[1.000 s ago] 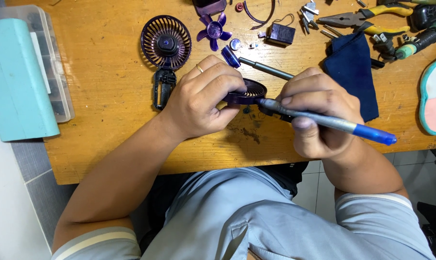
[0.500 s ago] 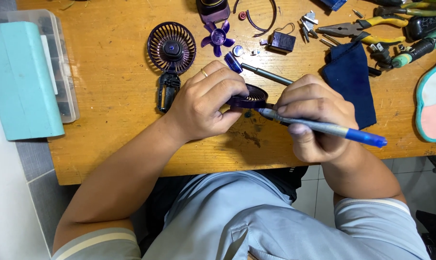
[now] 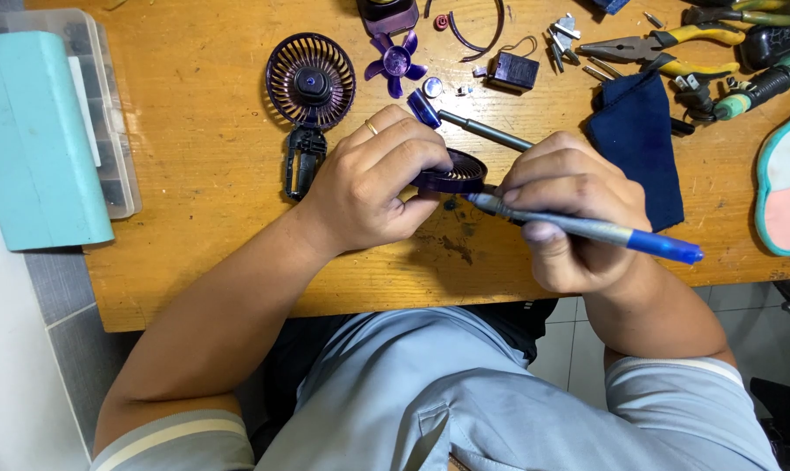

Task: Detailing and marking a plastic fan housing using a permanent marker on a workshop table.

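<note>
**Fan cover half hidden in my grip**

My left hand [image 3: 373,187] covers most of the round purple fan cover [image 3: 454,174], fingers clamped on it above the worktop's [image 3: 194,235] near edge. My right hand [image 3: 569,209] is closed on a blue-handled screwdriver [image 3: 587,230]; its tip is hard to make out at the cover. Little has changed since before.

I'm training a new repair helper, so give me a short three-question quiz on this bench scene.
1. True or false: the right hand holds a blue-handled screwdriver.
2. What does the left hand grip? A) pliers B) round purple fan grille C) cloth
3. Which loose part lies just right of the fan cage on the wooden table?

Key: 1 true; 2 B; 3 the purple fan blade.
</note>
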